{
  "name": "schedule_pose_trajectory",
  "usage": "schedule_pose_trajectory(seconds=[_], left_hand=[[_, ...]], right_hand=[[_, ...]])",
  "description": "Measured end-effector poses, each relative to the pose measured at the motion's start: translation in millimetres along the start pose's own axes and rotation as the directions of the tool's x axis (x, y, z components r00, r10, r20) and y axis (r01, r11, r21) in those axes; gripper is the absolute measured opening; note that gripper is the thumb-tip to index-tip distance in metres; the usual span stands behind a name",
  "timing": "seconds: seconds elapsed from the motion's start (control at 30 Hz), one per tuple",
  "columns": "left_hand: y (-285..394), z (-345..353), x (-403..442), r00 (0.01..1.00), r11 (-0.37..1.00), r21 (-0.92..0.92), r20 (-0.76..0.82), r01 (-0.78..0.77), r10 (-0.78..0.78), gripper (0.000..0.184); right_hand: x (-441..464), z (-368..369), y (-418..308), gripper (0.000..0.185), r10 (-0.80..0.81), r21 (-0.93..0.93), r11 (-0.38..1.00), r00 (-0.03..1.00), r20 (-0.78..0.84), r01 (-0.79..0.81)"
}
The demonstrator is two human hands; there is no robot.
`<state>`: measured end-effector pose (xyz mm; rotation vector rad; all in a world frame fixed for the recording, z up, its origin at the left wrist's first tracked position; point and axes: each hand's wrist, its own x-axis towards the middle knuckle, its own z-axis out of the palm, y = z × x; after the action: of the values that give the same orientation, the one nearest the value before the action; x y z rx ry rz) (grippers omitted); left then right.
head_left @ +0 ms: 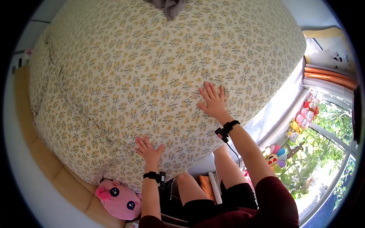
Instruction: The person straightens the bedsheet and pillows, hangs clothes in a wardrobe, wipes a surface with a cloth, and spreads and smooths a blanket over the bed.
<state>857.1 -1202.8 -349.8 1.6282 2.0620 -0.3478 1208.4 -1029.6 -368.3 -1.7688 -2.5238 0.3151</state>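
Note:
A cream bedsheet [159, 79] with small yellow flowers and grey leaves covers the bed and fills most of the view. Flat on it, right of the middle, lies my right hand [213, 102] with its fingers spread. My left hand [149, 153] rests lower down near the bed's front edge, also open, palm on the cloth. Neither hand grips anything. Creases run through the sheet at the left, up from the corner near the pink plush toy [119, 199]. Each wrist carries a black strap with a small device.
A tan padded headboard [49, 159] curves along the left side. Grey crumpled cloth [169, 7] lies at the far end of the bed. On the right, a window has several plush toys [304, 117] along its sill. Folded orange cloth [329, 75] sits beyond them.

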Motion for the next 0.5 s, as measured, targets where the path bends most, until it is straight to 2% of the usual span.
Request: schedule_pose_trajectory(seconds=[0.03, 0.07, 0.1, 0.17, 0.2, 0.27, 0.3, 0.37, 0.4, 0.43, 0.5], left_hand=[[8, -12, 2, 0.989, 0.995, 0.051, 0.122, 0.081, -0.086, 0.112], [15, -21, 4, 0.955, 0.982, 0.109, 0.234, 0.158, -0.179, 0.113], [20, -23, 3, 0.955, 0.981, 0.119, 0.236, 0.153, -0.178, 0.113], [26, -29, 4, 0.928, 0.973, 0.075, 0.292, 0.219, -0.231, 0.113], [33, -33, 5, 0.93, 0.972, 0.086, 0.282, 0.219, -0.234, 0.113], [51, -35, 10, 0.857, 0.908, -0.09, 0.378, 0.41, -0.349, 0.11], [58, -27, 10, 0.862, 0.91, -0.092, 0.37, 0.404, -0.346, 0.11], [81, -15, 10, 0.913, 0.944, -0.113, 0.311, 0.31, -0.262, 0.11], [98, -13, 11, 0.919, 0.946, -0.126, 0.304, 0.299, -0.25, 0.11], [125, -22, 13, 0.91, 0.956, -0.075, 0.334, 0.285, -0.245, 0.11], [171, -31, 9, 0.902, 0.959, -0.045, 0.353, 0.279, -0.246, 0.11]], right_hand=[[-5, -4, 28, 0.068, 0.047, -0.024, 0.999, 0.998, -0.041, -0.048], [-12, -11, 53, 0.07, 0.112, -0.028, 0.993, 0.994, -0.011, -0.113], [-20, -16, 79, 0.07, 0.122, -0.021, 0.992, 0.993, -0.011, -0.122], [-37, -27, 125, 0.072, 0.321, -0.08, 0.943, 0.947, -0.029, -0.322], [-49, -31, 148, 0.073, 0.359, -0.117, 0.926, 0.933, -0.016, -0.358], [-76, -39, 195, 0.077, 0.467, -0.166, 0.874, 0.884, 0.024, -0.457], [-90, -45, 216, 0.08, 0.534, -0.178, 0.837, 0.844, 0.056, -0.518], [-105, -72, 246, 0.083, 0.67, -0.15, 0.74, 0.7, 0.246, -0.656], [-111, -85, 255, 0.084, 0.672, -0.145, 0.73, 0.662, 0.331, -0.668], [-114, -94, 261, 0.084, 0.679, -0.15, 0.726, 0.665, 0.312, -0.671], [-112, -103, 273, 0.085, 0.645, -0.017, 0.734, 0.689, 0.331, -0.679]])
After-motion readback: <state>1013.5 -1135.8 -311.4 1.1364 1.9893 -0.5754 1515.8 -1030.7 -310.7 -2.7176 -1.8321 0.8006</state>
